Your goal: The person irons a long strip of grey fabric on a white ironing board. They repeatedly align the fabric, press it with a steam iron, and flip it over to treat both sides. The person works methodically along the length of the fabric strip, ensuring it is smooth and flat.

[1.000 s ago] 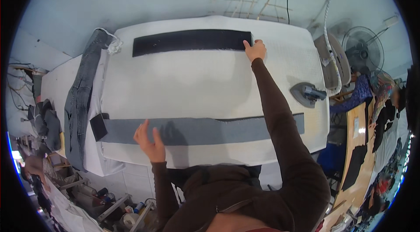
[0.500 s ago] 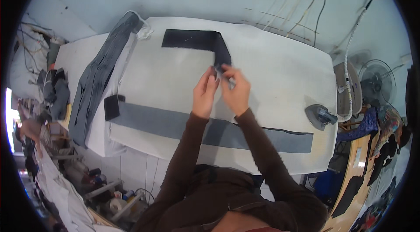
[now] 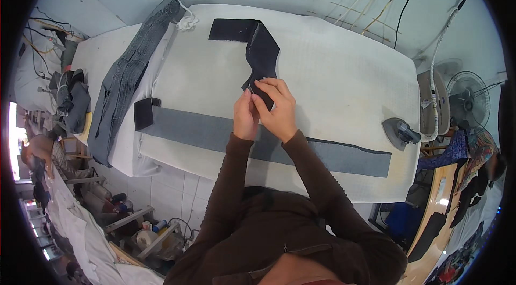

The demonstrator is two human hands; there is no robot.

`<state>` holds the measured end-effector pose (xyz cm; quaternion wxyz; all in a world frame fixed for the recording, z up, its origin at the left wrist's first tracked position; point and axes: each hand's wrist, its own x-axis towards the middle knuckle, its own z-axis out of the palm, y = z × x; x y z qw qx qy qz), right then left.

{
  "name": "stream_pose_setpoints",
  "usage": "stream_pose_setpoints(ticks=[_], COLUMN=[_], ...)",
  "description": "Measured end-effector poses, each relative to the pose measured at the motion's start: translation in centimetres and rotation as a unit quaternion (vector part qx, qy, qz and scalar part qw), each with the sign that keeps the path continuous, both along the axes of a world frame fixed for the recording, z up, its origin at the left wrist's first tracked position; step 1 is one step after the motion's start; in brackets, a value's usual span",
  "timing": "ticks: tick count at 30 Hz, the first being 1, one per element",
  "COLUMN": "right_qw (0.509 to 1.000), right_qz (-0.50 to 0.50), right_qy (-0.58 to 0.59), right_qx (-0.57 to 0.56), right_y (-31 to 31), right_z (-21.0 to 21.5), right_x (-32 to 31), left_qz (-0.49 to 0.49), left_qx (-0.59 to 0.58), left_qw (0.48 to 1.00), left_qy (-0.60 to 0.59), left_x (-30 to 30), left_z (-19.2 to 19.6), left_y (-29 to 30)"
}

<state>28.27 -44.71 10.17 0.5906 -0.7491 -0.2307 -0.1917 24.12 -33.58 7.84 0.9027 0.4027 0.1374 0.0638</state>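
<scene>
Two hands, left hand and right hand, pinch closed on a black fabric strip's end above the grey fabric strip; an iron rests right of it.

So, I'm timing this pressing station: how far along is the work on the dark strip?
Done: dark strip lifted and bent back. In hand: left hand and right hand pinch its near end. Left: grey strip lies flat, iron parked aside.

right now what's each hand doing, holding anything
Left hand: closed, pinching the near end of the black fabric strip.
Right hand: closed on the same end of the strip.
</scene>
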Motion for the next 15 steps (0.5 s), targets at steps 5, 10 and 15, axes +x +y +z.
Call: stream_pose_setpoints(ticks=[5,10,15], right_qw=[0.999,0.997,0.996], right_qz=[-0.021,-0.063,-0.086], right_qy=[-0.026,-0.042,-0.027], right_qx=[-0.014,-0.025,0.01], right_y=[1.0,2.3,3.6], right_z=[1.0,1.3,1.3], right_x=[0.2,0.6,0.9], left_qz=[0.009,0.016,0.058], left_qx=[0.002,0.112,0.13], left_qw=[0.998,0.993,0.99], left_qy=[-0.058,-0.041,-0.006], left_x=[0.1,0.4,1.5], left_z=[-0.7,-0.1,1.5], left_y=[1.5,2.5,2.4])
